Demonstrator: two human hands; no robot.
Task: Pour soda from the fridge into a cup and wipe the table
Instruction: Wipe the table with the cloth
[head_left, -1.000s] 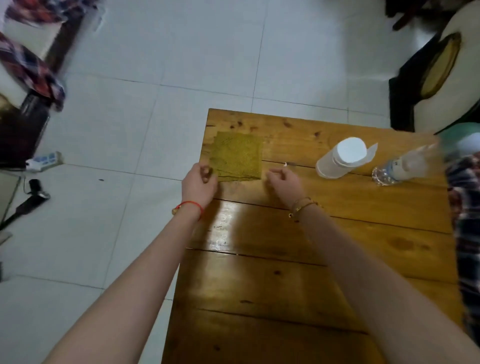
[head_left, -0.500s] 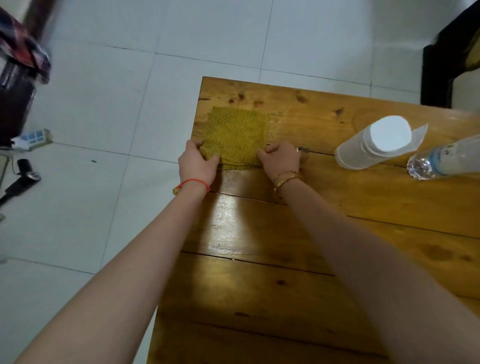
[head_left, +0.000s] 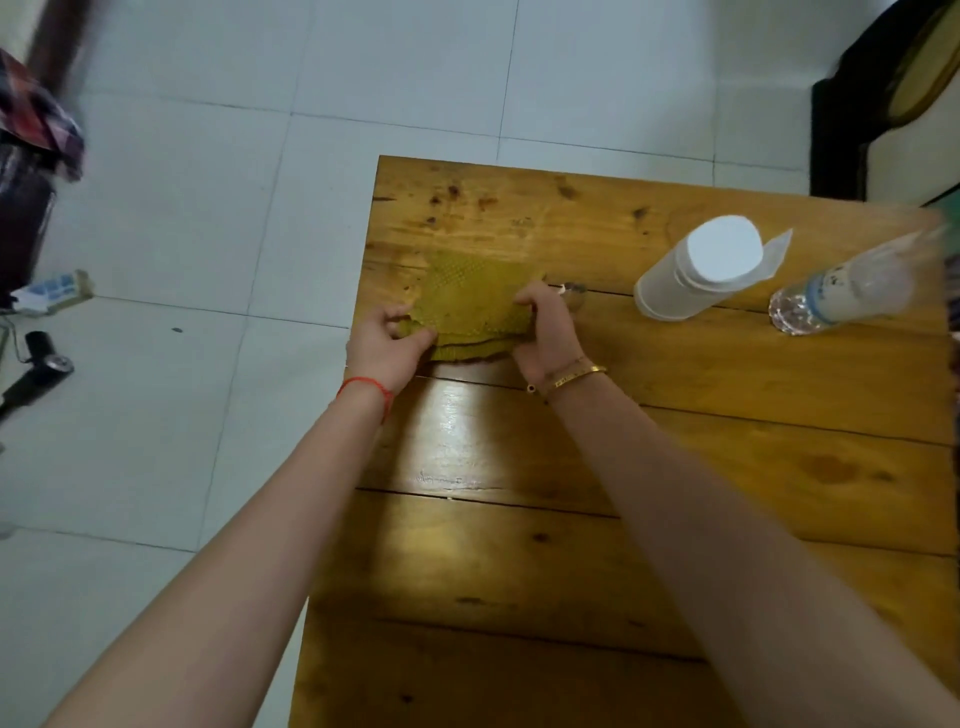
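Observation:
A yellow-green textured cloth (head_left: 470, 299) lies near the far left corner of the wooden table (head_left: 597, 441). My left hand (head_left: 387, 348) pinches its near left edge and my right hand (head_left: 545, 332) grips its near right edge, and the near part is lifted and folding over. A white cup (head_left: 696, 275) with a paper tab stands to the right. Beside it stands a clear plastic bottle (head_left: 836, 299) with a blue-white label, blurred.
The table's left edge (head_left: 358, 332) runs just beside my left hand, with white floor tiles (head_left: 208, 208) beyond. A dark chair (head_left: 872, 104) stands at the far right. A small box (head_left: 52, 291) and a black device (head_left: 36, 364) lie on the floor to the left.
Both hands moved onto the cloth's near edge, closed on it and lifted it, so the flat cloth now bunches and folds. The camera view shifted slightly.

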